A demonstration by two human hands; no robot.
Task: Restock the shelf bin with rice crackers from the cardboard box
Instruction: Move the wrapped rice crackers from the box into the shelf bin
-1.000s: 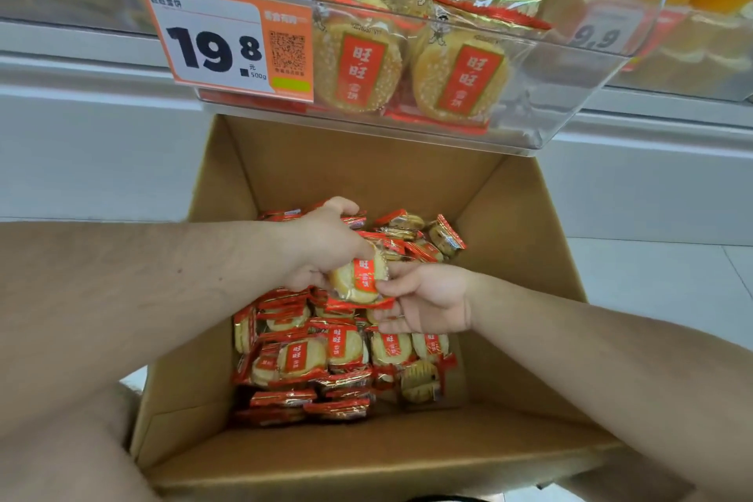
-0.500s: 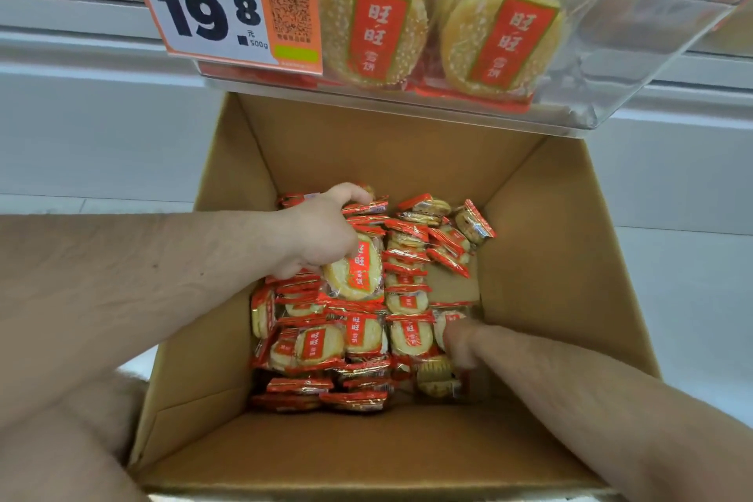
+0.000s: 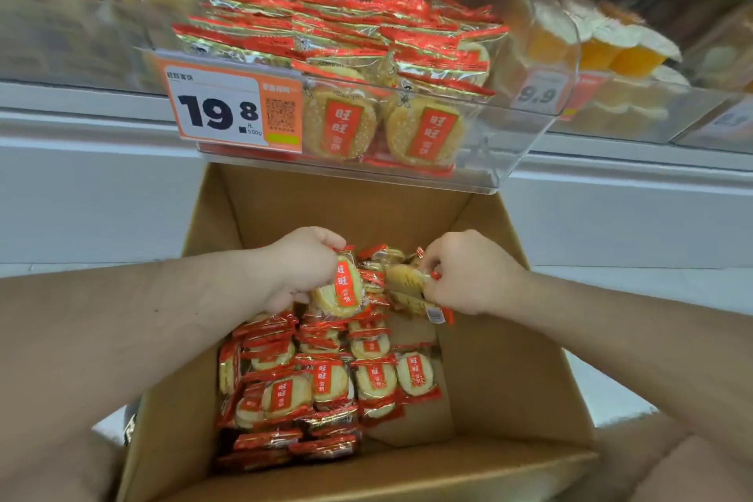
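Both hands over the cardboard box (image 3: 489,371). Left hand (image 3: 303,265) fingers curl around one rice cracker packet (image 3: 340,289); right hand (image 3: 468,271) fingers pinch two packets (image 3: 407,285). Shelf bin (image 3: 525,143) above holds many packets, uncountable.

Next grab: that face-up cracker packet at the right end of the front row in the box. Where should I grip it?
Judging by its pose, take the cracker packet from above and the right. It lies flat, label up, with bare box floor on its right, so fingers could slide under that free edge; its left side abuts the neighbouring packet.
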